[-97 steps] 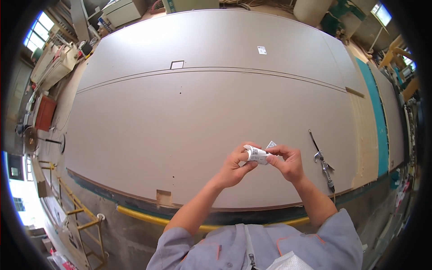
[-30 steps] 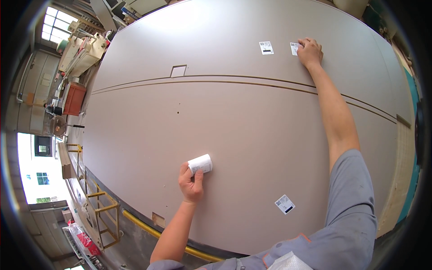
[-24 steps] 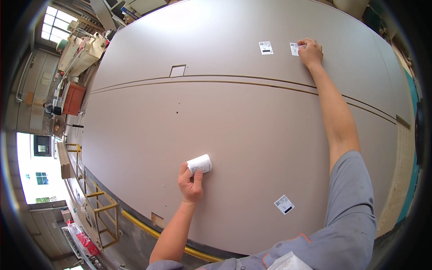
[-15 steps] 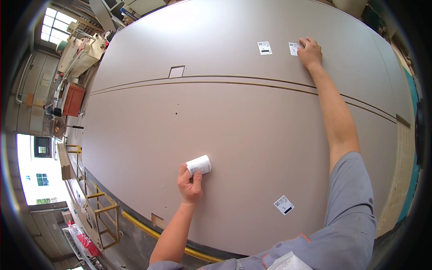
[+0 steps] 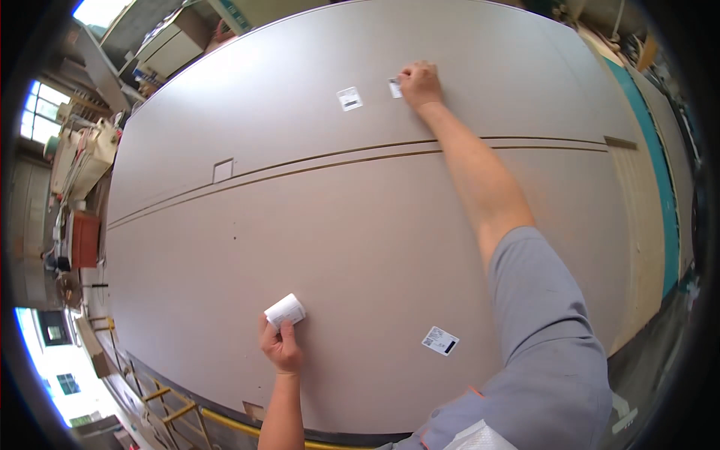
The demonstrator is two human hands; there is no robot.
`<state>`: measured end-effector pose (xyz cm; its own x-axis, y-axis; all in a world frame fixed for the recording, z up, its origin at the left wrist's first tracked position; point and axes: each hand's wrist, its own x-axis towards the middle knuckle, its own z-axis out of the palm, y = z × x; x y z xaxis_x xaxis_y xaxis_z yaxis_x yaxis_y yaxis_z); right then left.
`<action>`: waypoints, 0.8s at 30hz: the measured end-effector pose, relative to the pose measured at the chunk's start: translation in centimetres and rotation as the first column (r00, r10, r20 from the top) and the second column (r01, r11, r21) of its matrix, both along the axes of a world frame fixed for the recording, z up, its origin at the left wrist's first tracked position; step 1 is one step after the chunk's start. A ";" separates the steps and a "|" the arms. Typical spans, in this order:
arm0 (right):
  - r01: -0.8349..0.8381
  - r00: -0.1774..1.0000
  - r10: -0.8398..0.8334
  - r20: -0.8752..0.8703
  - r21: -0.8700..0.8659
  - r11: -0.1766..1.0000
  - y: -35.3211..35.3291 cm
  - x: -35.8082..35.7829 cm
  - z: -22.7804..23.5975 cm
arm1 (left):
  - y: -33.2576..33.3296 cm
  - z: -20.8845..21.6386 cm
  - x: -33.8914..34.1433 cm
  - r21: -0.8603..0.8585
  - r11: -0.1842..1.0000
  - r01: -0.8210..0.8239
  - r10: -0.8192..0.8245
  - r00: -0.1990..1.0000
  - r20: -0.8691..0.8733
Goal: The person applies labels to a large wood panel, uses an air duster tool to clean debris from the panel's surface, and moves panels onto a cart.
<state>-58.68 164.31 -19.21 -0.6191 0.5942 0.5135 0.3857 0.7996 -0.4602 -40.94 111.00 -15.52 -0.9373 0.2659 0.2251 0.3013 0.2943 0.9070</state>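
My left hand (image 5: 281,348) is closed round a white roll of labels (image 5: 285,310), above the near left part of a large grey-beige panel (image 5: 352,247). My right arm reaches across to the far side, where my right hand (image 5: 421,85) has its fingers curled together at the edge of a white printed label (image 5: 394,88). That hand partly covers the label, and its fingertips are hard to make out. Left of it, a second label (image 5: 349,99) lies flat on the panel. Nearer to me, a third label (image 5: 440,340) sits at a slant.
Two long parallel grooves (image 5: 330,156) cross the panel, with a square cutout (image 5: 223,170) beside them. A bare wood strip (image 5: 626,225) and a teal edge (image 5: 654,150) run along the right. At the left stand a red-orange bin (image 5: 84,238) and a yellow metal frame (image 5: 176,412).
The whole view has turned and shifted, so the panel appears rotated. My right hand stays at the same far label, its fingers more drawn together. The left hand still holds the roll.
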 end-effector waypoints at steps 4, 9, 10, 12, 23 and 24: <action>-0.190 0.904 0.029 -0.427 -0.339 0.921 -4.5 5.8 3.0 | -0.8 -0.3 0.6 0.005 1.000 -0.017 0.017 0.999 0.050; -0.391 0.820 -0.045 -0.571 -0.615 0.685 -5.0 22.1 13.2 | -0.5 0.0 1.1 0.017 1.000 0.007 -0.007 1.000 -0.006; -0.346 0.859 -0.049 -0.509 -0.650 0.677 -3.6 25.6 13.4 | -0.2 0.2 1.2 0.036 0.999 -0.015 0.016 0.999 -0.029; -0.237 0.880 -0.129 -0.457 -0.658 0.715 -0.5 32.8 12.3 | 0.2 0.6 1.3 0.022 1.000 0.021 -0.020 0.998 -0.064; 0.145 0.808 -0.450 -0.379 -0.613 0.777 13.5 63.5 14.7 | 14.8 -2.2 9.2 0.115 0.977 0.178 -0.186 0.980 0.069; 0.184 0.805 -0.474 -0.356 -0.611 0.770 15.4 65.3 14.6 | 18.8 -0.7 12.0 0.122 0.965 0.233 -0.241 0.969 0.055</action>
<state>6.62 179.72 -4.64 -0.0998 0.9703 0.2205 0.1983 0.2366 -0.9512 -28.91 129.82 -16.26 -0.8647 0.4590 0.2040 0.2856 0.1152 0.9514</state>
